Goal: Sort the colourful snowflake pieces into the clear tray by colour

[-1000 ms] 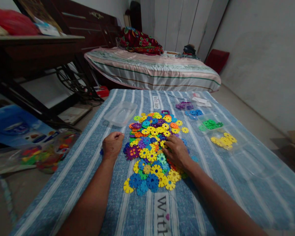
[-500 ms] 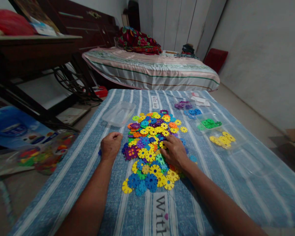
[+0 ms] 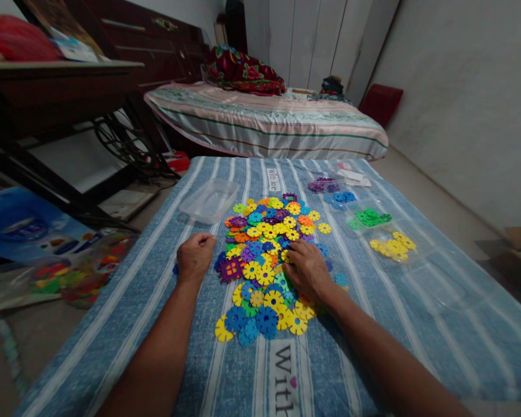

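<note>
A heap of flat, flower-shaped plastic discs (image 3: 266, 255) in yellow, blue, purple, orange and green lies on a blue striped cloth (image 3: 373, 324). My right hand (image 3: 306, 267) rests on the heap's right side, fingers curled down onto the yellow discs; what the fingertips pinch is hidden. My left hand (image 3: 195, 256) sits in a loose fist on the cloth just left of the heap, beside a purple square piece (image 3: 233, 269).
An empty clear tray (image 3: 210, 200) stands at the left rear. Clear trays at the right hold purple (image 3: 323, 185), blue (image 3: 342, 197), green (image 3: 368, 218) and yellow (image 3: 393, 245) discs. A bed (image 3: 269, 119) lies beyond; a dark table (image 3: 55, 87) and toy packaging (image 3: 47, 255) stand left.
Both hands have stayed nearly in place. My right hand's fingers have shifted slightly among the yellow discs. The camera has tilted a little.
</note>
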A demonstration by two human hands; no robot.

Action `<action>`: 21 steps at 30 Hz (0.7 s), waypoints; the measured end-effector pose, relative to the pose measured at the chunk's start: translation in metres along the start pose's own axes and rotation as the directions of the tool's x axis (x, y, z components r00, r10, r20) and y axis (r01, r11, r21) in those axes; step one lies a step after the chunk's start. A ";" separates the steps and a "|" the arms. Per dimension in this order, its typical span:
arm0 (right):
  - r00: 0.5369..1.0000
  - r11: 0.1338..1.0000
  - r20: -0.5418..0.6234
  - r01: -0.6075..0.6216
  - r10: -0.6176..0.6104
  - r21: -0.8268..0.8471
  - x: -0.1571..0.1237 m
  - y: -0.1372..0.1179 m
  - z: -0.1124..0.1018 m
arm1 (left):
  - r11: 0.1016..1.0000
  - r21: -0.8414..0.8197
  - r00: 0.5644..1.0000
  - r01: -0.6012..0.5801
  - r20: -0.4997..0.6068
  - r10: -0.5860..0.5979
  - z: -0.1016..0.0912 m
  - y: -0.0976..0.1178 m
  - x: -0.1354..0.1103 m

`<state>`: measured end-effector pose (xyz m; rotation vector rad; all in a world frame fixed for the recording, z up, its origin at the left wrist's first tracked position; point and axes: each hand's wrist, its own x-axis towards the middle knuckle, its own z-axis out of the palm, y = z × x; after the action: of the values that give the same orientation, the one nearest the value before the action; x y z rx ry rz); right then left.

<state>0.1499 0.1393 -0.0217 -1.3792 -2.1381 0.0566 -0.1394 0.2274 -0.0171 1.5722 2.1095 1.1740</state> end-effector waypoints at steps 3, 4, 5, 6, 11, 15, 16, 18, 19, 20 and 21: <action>0.999 1.000 -0.025 -0.022 0.022 0.001 -0.001 0.000 0.001 | 1.000 -0.010 1.000 -0.005 -0.002 0.005 0.000 0.000 0.000; 0.999 1.000 -0.024 -0.024 0.024 -0.002 -0.002 0.001 0.001 | 1.000 -0.012 1.000 -0.008 -0.001 0.008 0.000 0.000 0.000; 1.000 1.000 -0.018 -0.021 0.020 -0.007 -0.002 0.001 0.001 | 1.000 -0.014 1.000 -0.010 0.001 0.010 0.000 0.000 -0.001; 1.000 1.000 -0.012 -0.012 0.012 -0.013 -0.002 0.001 0.001 | 1.000 -0.014 1.000 -0.013 0.004 0.013 0.001 0.000 -0.001; 0.999 0.999 -0.024 0.022 -0.022 -0.025 -0.002 0.001 0.003 | 1.000 -0.002 1.000 -0.008 0.004 0.008 0.000 0.000 -0.001; 0.996 0.999 -0.078 0.037 -0.037 -0.006 -0.003 0.001 0.005 | 1.000 0.007 1.000 -0.012 0.008 0.012 0.000 0.001 -0.001; 0.995 0.999 -0.088 0.044 -0.044 -0.003 -0.003 0.002 0.005 | 1.000 0.010 1.000 -0.011 0.010 0.011 0.000 0.001 -0.001; 0.993 0.998 -0.104 0.059 -0.058 0.004 -0.003 0.003 0.006 | 1.000 0.011 1.000 -0.006 0.011 0.005 0.000 0.001 -0.001; 0.992 0.998 -0.110 0.067 -0.066 0.010 -0.002 0.003 0.006 | 1.000 0.009 1.000 -0.004 0.008 0.004 0.000 0.001 -0.001; 0.990 0.997 -0.117 0.078 -0.075 0.015 -0.002 0.003 0.006 | 1.000 0.005 1.000 -0.003 0.005 0.003 0.000 0.001 -0.001; 0.988 0.996 -0.129 0.090 -0.087 0.020 -0.002 0.004 0.005 | 1.000 0.001 1.000 -0.005 0.002 0.005 0.000 0.000 -0.001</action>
<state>0.1509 0.1409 -0.0282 -1.2382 -2.0818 -0.0383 -0.1389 0.2270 -0.0169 1.5788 2.1065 1.1729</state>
